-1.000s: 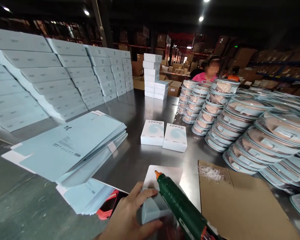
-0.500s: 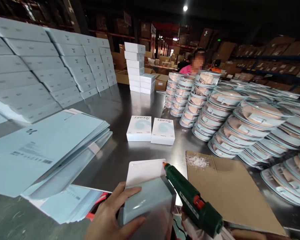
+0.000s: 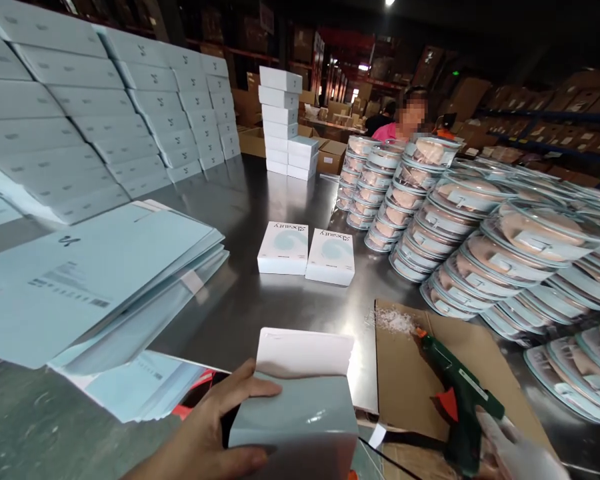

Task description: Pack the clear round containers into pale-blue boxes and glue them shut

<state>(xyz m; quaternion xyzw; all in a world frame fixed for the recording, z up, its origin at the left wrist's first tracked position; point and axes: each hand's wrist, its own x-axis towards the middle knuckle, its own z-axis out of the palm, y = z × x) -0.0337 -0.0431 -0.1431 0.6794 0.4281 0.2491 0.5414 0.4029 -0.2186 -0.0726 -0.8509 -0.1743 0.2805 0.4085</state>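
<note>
My left hand (image 3: 230,420) grips a light-blue folding box (image 3: 295,407) near the table's front edge, thumb below and fingers over its top. The box's white-lined flap (image 3: 305,353) stands raised at the far end. To the right, a green glue gun (image 3: 463,380) with an orange tip and red trigger lies on its side on a cardboard sheet (image 3: 400,373), its tip by white glue crumbs (image 3: 397,320). My right hand (image 3: 513,443) is at the gun's rear end, smeared by motion; whether its fingers still grip the gun is unclear.
Flat light-blue box blanks (image 3: 110,273) lie at left, before a wall of stacked boxes (image 3: 80,113). Two finished boxes (image 3: 283,250) sit mid-table. Stacked round clear-lidded containers (image 3: 510,260) fill the right. A co-worker (image 3: 405,120) is behind them. A black cable (image 3: 415,440) hangs at the front.
The glue gun has moved right, from the box flap onto the cardboard, with my right hand. My left hand still holds the box, which has turned slightly.
</note>
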